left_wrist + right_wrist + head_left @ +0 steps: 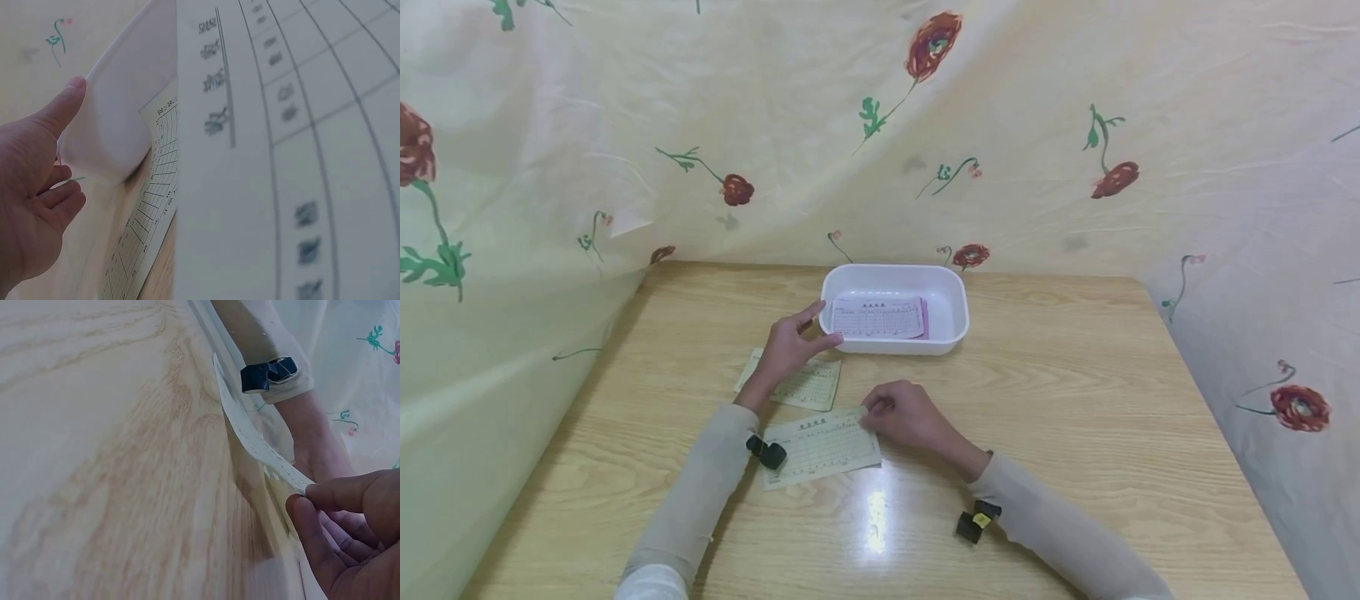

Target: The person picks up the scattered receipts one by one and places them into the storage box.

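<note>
My left hand rests against the left end of a white plastic tray, its thumb near the front rim. In the left wrist view, one digit of the left hand touches the tray wall, and other fingers bend loosely below. My right hand pinches the right edge of a pale green printed slip between thumb and forefinger. The slip bows up off the wood in the right wrist view. Another pale green slip lies partly under the left wrist.
Pinkish printed slips lie in the left part of the tray, which stands at the back of the wooden table. Flowered cloth hangs behind and along both sides. Small black devices are worn on both sleeves.
</note>
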{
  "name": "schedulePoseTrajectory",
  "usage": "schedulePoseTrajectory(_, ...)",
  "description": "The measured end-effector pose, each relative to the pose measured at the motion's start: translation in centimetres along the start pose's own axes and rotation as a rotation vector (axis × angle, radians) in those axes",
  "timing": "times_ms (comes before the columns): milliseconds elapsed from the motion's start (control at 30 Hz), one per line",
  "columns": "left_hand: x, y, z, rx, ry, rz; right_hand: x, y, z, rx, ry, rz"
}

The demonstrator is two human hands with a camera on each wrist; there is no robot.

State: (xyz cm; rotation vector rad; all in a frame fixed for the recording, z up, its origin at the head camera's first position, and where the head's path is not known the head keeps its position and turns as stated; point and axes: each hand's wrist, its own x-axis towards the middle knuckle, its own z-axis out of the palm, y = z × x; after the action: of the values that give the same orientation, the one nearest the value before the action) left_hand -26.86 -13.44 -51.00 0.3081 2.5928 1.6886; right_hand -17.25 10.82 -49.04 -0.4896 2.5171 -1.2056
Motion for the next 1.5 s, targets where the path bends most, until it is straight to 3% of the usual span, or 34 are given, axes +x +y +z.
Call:
schedulePoseTrajectory(467, 0.1, 0.3, -0.1, 0.008, -0.013, -0.012, -0.4, 0.6, -1.9, 0.021, 0.056, 0.012)
schedulePoseTrajectory(700, 0.1, 0.3, -0.1, 0.011, -0.013, -0.002, -1.0, 1.0, -3.3, 0.031, 0.107, -0.047)
schedulePoseTrajectory(900, 0.1, 0.3, 0.0, 0.009, -0.01, 0.002, -1.4, 1.2, -4.3, 0.055, 0.12, -0.041)
schedulePoseTrajectory(1233, 0.1, 0.2, 0.0, 0.004, -0.008, 0.017, -2.1, 0.7, -5.8, 0.094, 0.149, 0.005)
schedulePoseTrajectory(1500, 0.0, 0.0, 0.1, 0.012, -0.008, 0.009, -2.2, 0.0, -7.1, 0.111, 0.183, -0.015)
